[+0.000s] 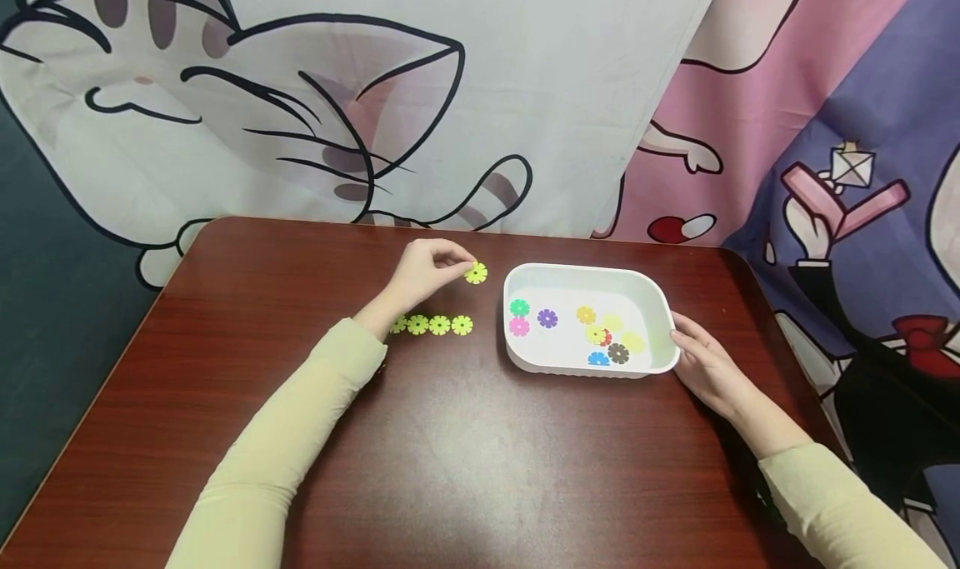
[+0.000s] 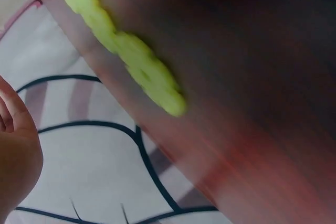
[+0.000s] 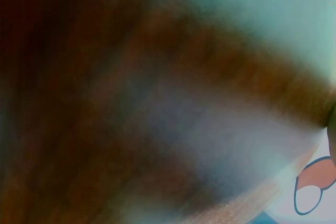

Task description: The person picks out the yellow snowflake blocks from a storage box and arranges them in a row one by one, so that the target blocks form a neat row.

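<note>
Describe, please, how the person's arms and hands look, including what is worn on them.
Both arms wear plain, pale yellow sleeves, the left sleeve creased near the elbow, the right sleeve ending above the wrist. The left hand and right hand wear no gloves.

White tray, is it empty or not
Not empty: the head view shows several coloured discs lying inside the tray.

A long, pale yellow-green, lightly creased fabric left sleeve (image 1: 281, 436) and matching right sleeve (image 1: 836, 498) leave the left hand (image 1: 422, 271) and right hand (image 1: 711, 367) bare.
</note>
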Demonstrator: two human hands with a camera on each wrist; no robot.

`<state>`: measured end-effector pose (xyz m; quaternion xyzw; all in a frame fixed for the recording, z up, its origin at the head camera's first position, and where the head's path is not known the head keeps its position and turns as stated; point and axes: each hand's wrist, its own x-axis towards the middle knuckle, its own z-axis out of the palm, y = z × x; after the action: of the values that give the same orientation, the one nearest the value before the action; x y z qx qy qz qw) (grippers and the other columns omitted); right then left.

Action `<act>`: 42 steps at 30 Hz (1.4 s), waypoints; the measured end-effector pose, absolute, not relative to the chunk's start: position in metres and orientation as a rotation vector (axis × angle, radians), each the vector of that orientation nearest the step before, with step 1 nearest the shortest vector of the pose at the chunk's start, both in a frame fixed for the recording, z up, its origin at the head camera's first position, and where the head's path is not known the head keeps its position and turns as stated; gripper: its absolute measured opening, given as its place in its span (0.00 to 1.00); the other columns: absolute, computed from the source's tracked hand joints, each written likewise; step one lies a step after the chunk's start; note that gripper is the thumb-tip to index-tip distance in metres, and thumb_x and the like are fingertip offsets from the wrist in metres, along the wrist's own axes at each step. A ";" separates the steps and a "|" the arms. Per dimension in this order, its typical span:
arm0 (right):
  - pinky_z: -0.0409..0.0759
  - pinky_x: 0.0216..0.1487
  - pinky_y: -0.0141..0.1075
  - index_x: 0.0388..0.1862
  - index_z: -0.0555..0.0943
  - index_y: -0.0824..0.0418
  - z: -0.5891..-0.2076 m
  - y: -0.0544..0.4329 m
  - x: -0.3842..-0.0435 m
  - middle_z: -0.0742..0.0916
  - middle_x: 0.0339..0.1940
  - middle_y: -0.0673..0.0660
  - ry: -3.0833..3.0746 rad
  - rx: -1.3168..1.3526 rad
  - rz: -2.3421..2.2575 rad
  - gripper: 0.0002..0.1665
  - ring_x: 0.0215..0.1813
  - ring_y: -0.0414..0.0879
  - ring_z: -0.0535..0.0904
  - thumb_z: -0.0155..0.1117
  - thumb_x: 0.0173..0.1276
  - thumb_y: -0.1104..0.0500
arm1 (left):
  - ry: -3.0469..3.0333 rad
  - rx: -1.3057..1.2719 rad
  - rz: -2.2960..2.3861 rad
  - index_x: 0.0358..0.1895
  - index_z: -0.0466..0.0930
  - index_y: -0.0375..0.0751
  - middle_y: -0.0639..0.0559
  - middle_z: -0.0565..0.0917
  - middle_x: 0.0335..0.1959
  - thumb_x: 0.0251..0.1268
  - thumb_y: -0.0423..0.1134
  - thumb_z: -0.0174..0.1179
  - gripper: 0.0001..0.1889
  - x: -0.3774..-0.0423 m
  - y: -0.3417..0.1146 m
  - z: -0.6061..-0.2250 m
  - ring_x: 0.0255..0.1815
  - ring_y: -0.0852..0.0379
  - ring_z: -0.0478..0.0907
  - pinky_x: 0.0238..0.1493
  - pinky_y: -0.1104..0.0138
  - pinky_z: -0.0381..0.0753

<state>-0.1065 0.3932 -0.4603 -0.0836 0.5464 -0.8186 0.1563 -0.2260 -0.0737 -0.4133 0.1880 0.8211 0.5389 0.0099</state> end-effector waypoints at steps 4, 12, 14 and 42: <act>0.78 0.65 0.25 0.71 0.76 0.52 -0.460 0.393 -0.106 0.86 0.65 0.45 1.568 -0.234 -2.343 0.27 0.66 0.33 0.82 0.35 0.87 0.68 | 2.574 0.548 1.704 0.44 0.93 0.37 0.40 0.93 0.42 0.68 0.35 0.73 0.07 -0.226 -0.091 -0.415 0.34 0.63 0.84 0.39 0.75 0.83; 0.78 0.65 0.25 0.71 0.76 0.52 -0.459 0.392 -0.106 0.86 0.65 0.45 1.568 -0.229 -2.343 0.27 0.66 0.33 0.82 0.35 0.87 0.68 | 2.626 0.455 1.690 0.45 0.92 0.35 0.37 0.92 0.43 0.68 0.34 0.72 0.07 -0.223 -0.124 -0.420 0.32 0.67 0.82 0.38 0.78 0.81; 0.77 0.65 0.25 0.71 0.76 0.52 -0.459 0.392 -0.106 0.86 0.65 0.45 1.572 -0.227 -2.344 0.27 0.66 0.33 0.81 0.35 0.87 0.68 | 2.641 0.439 1.683 0.45 0.92 0.35 0.37 0.92 0.43 0.69 0.35 0.72 0.07 -0.223 -0.131 -0.421 0.32 0.68 0.82 0.38 0.78 0.81; 0.77 0.65 0.25 0.71 0.75 0.52 -0.459 0.392 -0.106 0.86 0.65 0.45 1.586 -0.233 -2.341 0.26 0.66 0.33 0.81 0.35 0.87 0.68 | 2.655 0.389 1.310 0.44 0.92 0.34 0.44 0.93 0.38 0.68 0.36 0.72 0.08 -0.215 -0.197 -0.423 0.30 0.70 0.83 0.35 0.76 0.79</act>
<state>-0.1055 0.3917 -0.4592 -0.0811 0.5526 -0.8155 0.1517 -0.2151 -0.1971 -0.4235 0.1297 0.8864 0.4375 0.0778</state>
